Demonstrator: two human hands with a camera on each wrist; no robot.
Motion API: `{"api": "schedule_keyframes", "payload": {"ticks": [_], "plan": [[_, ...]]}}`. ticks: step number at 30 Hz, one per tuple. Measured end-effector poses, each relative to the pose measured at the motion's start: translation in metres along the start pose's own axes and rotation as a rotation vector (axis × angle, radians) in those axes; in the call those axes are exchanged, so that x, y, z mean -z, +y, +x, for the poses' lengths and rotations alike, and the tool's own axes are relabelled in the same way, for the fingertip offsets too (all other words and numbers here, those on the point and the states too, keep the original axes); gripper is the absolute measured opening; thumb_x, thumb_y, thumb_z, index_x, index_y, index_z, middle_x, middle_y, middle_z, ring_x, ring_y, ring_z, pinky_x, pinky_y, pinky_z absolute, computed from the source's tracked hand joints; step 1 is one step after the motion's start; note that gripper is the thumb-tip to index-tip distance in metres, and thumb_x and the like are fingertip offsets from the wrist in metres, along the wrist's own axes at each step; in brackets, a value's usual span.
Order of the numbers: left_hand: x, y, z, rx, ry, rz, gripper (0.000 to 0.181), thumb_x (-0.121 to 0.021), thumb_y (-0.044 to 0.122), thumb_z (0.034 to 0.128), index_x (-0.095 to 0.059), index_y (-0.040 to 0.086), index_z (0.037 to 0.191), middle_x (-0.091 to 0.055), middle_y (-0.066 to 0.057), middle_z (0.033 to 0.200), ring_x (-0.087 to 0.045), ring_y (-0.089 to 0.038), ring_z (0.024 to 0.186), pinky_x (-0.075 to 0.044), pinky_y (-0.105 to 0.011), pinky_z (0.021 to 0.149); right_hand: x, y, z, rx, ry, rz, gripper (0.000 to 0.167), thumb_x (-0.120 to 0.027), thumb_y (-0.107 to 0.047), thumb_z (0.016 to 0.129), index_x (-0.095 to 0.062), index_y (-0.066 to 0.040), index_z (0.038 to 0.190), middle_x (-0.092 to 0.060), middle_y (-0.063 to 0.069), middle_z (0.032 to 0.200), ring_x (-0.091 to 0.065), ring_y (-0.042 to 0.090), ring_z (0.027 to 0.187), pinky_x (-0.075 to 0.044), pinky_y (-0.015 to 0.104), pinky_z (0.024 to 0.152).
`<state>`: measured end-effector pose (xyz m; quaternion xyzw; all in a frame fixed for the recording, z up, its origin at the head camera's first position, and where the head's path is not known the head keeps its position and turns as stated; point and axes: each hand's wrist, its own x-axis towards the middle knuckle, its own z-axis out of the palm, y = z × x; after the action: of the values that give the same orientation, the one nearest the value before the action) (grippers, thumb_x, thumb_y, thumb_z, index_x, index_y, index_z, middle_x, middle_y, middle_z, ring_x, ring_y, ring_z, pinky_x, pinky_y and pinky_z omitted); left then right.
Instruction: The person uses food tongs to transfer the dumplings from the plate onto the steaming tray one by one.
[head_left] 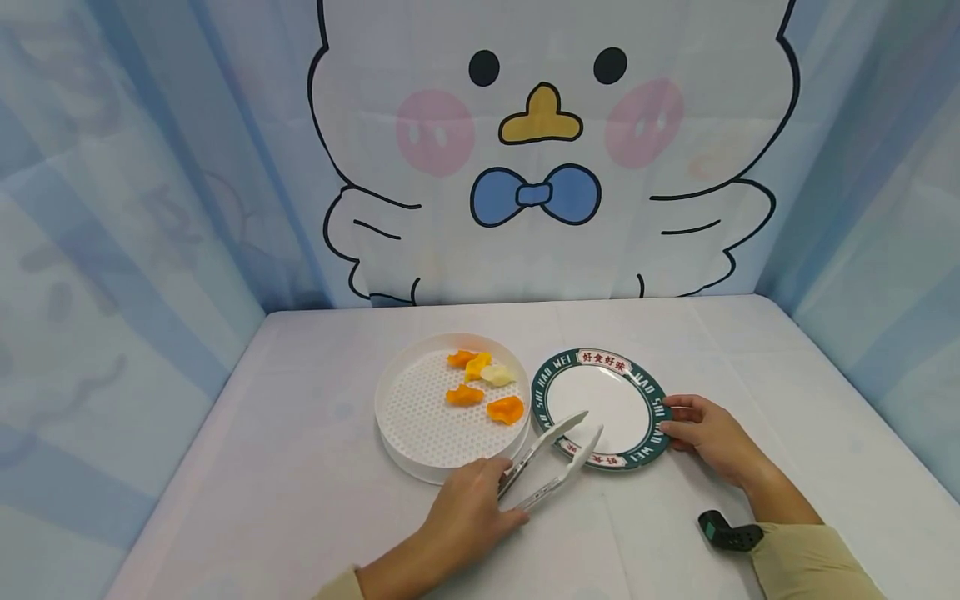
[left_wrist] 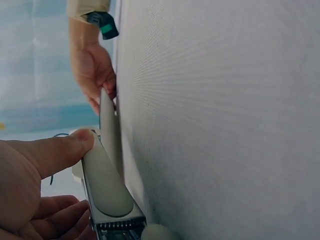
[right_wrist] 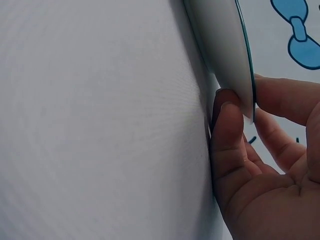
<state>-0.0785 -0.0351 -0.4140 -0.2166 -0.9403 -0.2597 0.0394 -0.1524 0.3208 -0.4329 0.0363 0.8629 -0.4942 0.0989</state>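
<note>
My left hand [head_left: 467,510] holds a pair of tongs [head_left: 551,435] with pale tips, its arms spread apart and pointing over the plate's near-left rim. In the left wrist view the thumb presses on a pale part of the tongs [left_wrist: 106,182]. On the right, my right hand [head_left: 708,437] pinches the rim of a white plate [head_left: 600,400] with a green lettered border. Seen from the right wrist, that plate [right_wrist: 222,45] sits between thumb and fingers. Left of it stands a round white tray [head_left: 420,417] with a dotted base, bearing several orange, yellow and pale pieces [head_left: 465,395].
Both dishes stand on a table with a white cloth [head_left: 285,467]. A black device [head_left: 727,533] is at the right wrist. Behind the table hangs a curtain [head_left: 540,258] with a cartoon figure; blue and white curtains [head_left: 135,250] flank it.
</note>
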Motion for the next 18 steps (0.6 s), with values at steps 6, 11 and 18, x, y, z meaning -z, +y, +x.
{"api": "schedule_keyframes", "payload": {"ticks": [6, 11, 18], "plan": [[0.003, 0.002, 0.000, 0.021, -0.023, 0.035, 0.060, -0.093, 0.031, 0.0695, -0.066, 0.002, 0.114, -0.066, -0.003, 0.091, -0.057, -0.014, 0.076, -0.051, -0.030, 0.069, 0.000, -0.001, 0.001, -0.003, -0.003, 0.006, 0.055, -0.063, -0.012, 0.098, -0.038, 0.011, 0.141, -0.047, 0.034, 0.133, -0.059, 0.023, 0.100, -0.055, 0.027, 0.077], [0.015, 0.004, -0.001, 0.023, -0.070, 0.047, 0.069, -0.088, 0.037, 0.0769, -0.060, -0.001, 0.127, -0.065, -0.011, 0.111, -0.063, -0.022, 0.097, -0.053, -0.037, 0.086, 0.003, -0.008, -0.002, -0.009, -0.031, -0.058, 0.058, -0.063, -0.019, 0.099, -0.037, 0.011, 0.142, -0.045, 0.036, 0.135, -0.061, 0.026, 0.099, -0.055, 0.030, 0.078], [0.051, -0.004, 0.008, 0.132, -0.103, -0.004, 0.080, -0.081, 0.046, 0.0822, -0.050, 0.003, 0.141, -0.054, -0.015, 0.139, -0.052, -0.031, 0.126, -0.044, -0.047, 0.103, 0.011, -0.036, -0.010, -0.034, 0.043, -0.366, 0.070, -0.057, -0.040, 0.101, -0.035, 0.012, 0.144, -0.039, 0.040, 0.139, -0.049, 0.052, 0.119, -0.049, 0.059, 0.091]]}}
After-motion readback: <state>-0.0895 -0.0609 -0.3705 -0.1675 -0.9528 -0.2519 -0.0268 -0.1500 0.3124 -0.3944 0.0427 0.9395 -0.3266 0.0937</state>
